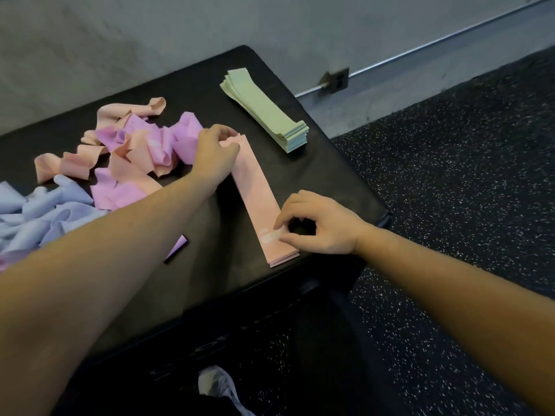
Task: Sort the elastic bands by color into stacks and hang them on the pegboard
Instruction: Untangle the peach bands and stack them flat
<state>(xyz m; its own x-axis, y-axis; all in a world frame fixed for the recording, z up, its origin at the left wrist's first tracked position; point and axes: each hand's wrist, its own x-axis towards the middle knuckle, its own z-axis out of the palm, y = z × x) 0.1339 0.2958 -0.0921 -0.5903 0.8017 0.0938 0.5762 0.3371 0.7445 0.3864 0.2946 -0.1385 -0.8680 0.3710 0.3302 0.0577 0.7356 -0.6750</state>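
A flat stack of pink elastic bands (pixel 259 193) lies on the black bench top (pixel 192 85), running from the middle toward the near right corner. My left hand (pixel 214 153) rests on its far end, fingers curled over the edge. My right hand (pixel 318 225) pinches the near end at its white label. A neat stack of green bands (pixel 264 111) lies further right. A loose heap of peach and purple bands (pixel 135 151) lies left of the pink stack, and pale blue bands (pixel 39 211) lie at the far left.
The bench's right edge and near corner drop to a black speckled rubber floor (pixel 450 175). A grey wall (pixel 150 31) with a socket plate (pixel 339 80) and a metal conduit stands behind. A crumpled white bag (pixel 216 385) lies below the bench.
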